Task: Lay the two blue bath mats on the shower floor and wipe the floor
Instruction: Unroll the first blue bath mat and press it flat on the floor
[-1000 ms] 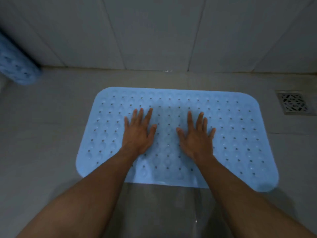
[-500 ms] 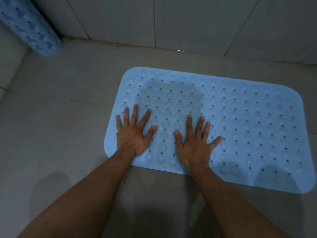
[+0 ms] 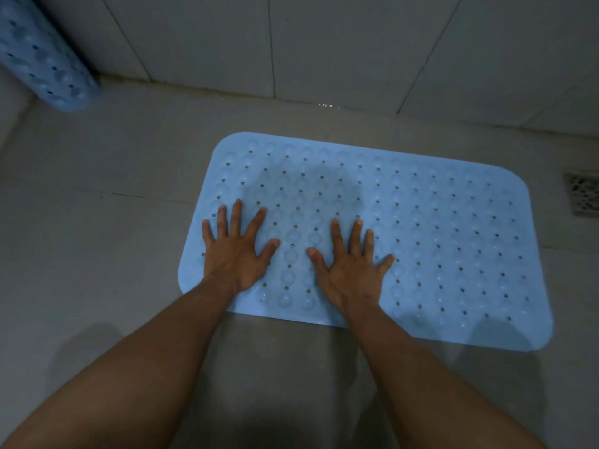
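Both of my hands lie palm-down with fingers fully spread, gripping nothing. My left hand (image 3: pixel 238 254) presses flat on the near-left part of the flat blue bath mat (image 3: pixel 437 241), its little finger close to the mat's left edge. My right hand (image 3: pixel 348 270) rests just beside it, toward the middle of the mat's near edge, thumb tips apart with a strip of mat between them. Both forearms are bare and cross the near edge of the mat.

The mat is a rounded-corner rectangle of smooth, rubbery-looking material, patterned in rows of small round holes alternating with shallow raised domes. It lies flat on the shower floor (image 3: pixel 97 254), its far edge near the wall and its right end just short of the drain grate (image 3: pixel 583 196), a square metal cover with a lattice cut-out at the floor's right edge.

The second blue bath mat (image 3: pixel 42 59) stands rolled into a tube in the far-left corner, leaning where floor meets wall, showing the same holes and domes.

The floor is matt grey tile with thin grout lines. The wall (image 3: pixel 324 43) is large pale tile with dark joints.
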Available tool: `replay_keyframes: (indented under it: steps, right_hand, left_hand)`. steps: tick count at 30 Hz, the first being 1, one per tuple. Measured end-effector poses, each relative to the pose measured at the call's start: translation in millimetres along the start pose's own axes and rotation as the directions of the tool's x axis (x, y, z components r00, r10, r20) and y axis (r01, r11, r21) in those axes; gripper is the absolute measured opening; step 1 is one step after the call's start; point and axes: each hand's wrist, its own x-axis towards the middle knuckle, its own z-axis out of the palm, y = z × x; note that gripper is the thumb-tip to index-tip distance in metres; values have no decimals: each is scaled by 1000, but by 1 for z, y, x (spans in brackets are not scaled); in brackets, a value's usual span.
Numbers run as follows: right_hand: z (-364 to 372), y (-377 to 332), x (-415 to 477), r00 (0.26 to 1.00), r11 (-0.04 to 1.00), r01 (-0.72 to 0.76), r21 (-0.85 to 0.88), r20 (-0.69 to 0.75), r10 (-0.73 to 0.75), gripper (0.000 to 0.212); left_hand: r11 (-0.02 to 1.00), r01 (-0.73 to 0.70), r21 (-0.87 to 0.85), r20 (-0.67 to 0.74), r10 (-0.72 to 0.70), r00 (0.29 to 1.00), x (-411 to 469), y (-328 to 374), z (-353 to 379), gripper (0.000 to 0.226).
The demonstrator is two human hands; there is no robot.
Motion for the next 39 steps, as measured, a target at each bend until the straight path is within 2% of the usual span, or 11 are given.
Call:
replay_keyframes:
  steps: [2, 5, 8, 10, 14, 18, 23, 26, 35, 39]
  right_hand:
    - [-14, 8, 1, 998, 998, 52, -28, 24, -51, 73]
    - [-35, 33, -1, 989, 989, 144, 42, -36, -143, 68]
    - [-49, 81, -2, 979, 989, 135, 58, -160, -124, 64]
    - [-55, 126, 0, 979, 997, 76, 11, -191, -73, 60]
    - [-59, 217, 8, 989, 998, -64, -1, -135, 63, 63]
    - [-45, 270, 14, 994, 996, -94, 3, -55, 94, 69]
    - [-26, 276, 13, 988, 997, -62, 46, -140, 68, 75]
    - [-26, 278, 14, 987, 998, -49, 42, -151, 55, 77]
    - [-30, 282, 18, 995, 997, -45, 58, -81, 49, 75]
    - [-25, 280, 16, 984, 998, -48, 37, -167, 53, 74]
  left_hand:
    - [1000, 14, 14, -1, -14, 1000, 1, 6, -8, 73]
    - [998, 63, -7, -130, -63, 989, -5, 30, -9, 76]
    - [997, -80, -24, -236, 72, 969, -11, 87, 5, 76]
    - [983, -181, -33, -218, 169, 961, -11, 136, 16, 76]
    - [963, -266, -38, -150, 257, 955, -12, 221, 31, 77]
    - [977, -213, -33, -67, 210, 975, -18, 267, 44, 78]
    - [995, -99, -3, -10, 99, 995, -17, 279, 45, 92]
    - [995, -91, 28, 5, 91, 996, -17, 281, 43, 97]
    - [994, -100, 33, 2, 100, 995, -17, 283, 42, 94]
    - [994, -100, 38, -36, 102, 994, -17, 283, 44, 95]
